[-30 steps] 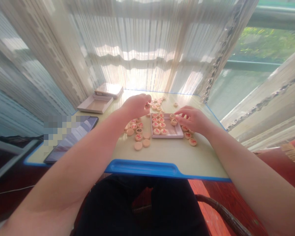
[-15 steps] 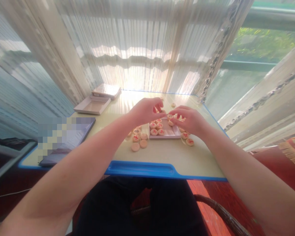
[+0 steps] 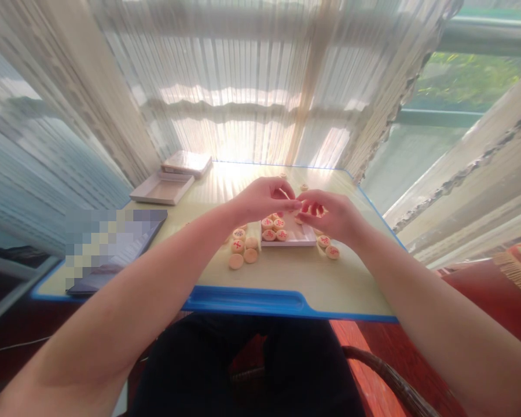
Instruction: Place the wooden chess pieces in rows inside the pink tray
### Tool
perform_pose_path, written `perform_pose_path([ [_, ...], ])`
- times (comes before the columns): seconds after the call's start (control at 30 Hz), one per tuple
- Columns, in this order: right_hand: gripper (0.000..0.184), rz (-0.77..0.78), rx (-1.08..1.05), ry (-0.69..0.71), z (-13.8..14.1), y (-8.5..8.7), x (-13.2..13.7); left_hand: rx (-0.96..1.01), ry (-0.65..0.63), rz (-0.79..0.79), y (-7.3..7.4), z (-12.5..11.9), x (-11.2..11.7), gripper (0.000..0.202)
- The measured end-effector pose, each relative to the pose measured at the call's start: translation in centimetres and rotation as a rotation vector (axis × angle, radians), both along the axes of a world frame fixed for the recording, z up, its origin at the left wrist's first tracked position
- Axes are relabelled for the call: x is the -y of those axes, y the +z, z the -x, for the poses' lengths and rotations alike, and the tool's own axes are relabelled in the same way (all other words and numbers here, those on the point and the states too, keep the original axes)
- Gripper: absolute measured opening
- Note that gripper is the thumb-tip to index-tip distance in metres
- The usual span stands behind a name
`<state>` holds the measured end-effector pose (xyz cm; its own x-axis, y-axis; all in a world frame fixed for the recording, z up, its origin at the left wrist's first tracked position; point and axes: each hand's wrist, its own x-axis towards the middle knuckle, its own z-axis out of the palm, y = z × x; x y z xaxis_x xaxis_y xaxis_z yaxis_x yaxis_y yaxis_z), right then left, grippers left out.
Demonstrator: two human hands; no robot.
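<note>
A small white tray [image 3: 307, 238] sits mid-table with several round wooden chess pieces [image 3: 274, 229] in its left half, red marks on their tops. My left hand [image 3: 263, 200] hovers over the tray's back edge with thumb and fingers pinched together; what they hold is hidden. My right hand [image 3: 335, 216] is curled over the tray's right back corner, its fingertips meeting the left hand's. Loose pieces [image 3: 241, 250] lie left of the tray, two more pieces [image 3: 327, 246] lie right of it, and a few pieces [image 3: 304, 186] lie behind the hands.
A shallow white box [image 3: 162, 189] and a flat closed box [image 3: 186, 163] stand at the back left. A dark tablet [image 3: 146, 230] lies near the left edge. The table has a blue rim [image 3: 252, 300]. Sheer curtains hang close behind.
My left hand came from the far pile back toward me to the tray and now meets my right hand's fingertips. The view shifted slightly.
</note>
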<state>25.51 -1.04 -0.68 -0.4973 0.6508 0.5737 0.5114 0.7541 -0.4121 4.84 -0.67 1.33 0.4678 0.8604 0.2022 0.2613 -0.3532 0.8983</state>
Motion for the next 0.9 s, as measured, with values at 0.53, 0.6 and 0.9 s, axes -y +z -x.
perform_pose_path([
  [0.53, 0.012, 0.039, -0.002, -0.080, -0.1, 0.6, 0.3, -0.066, 0.042, -0.123, -0.5, -0.3, -0.1, 0.030],
  [0.6, 0.016, 0.180, -0.086, -0.086, 0.0, 0.6, 0.3, -0.086, 0.074, -0.174, -0.4, -0.1, -0.2, 0.030],
  [0.9, 0.021, 0.617, -0.248, -0.086, 1.0, 0.6, 0.2, -0.180, 0.110, -0.263, -0.4, 0.0, 0.0, 0.022],
])
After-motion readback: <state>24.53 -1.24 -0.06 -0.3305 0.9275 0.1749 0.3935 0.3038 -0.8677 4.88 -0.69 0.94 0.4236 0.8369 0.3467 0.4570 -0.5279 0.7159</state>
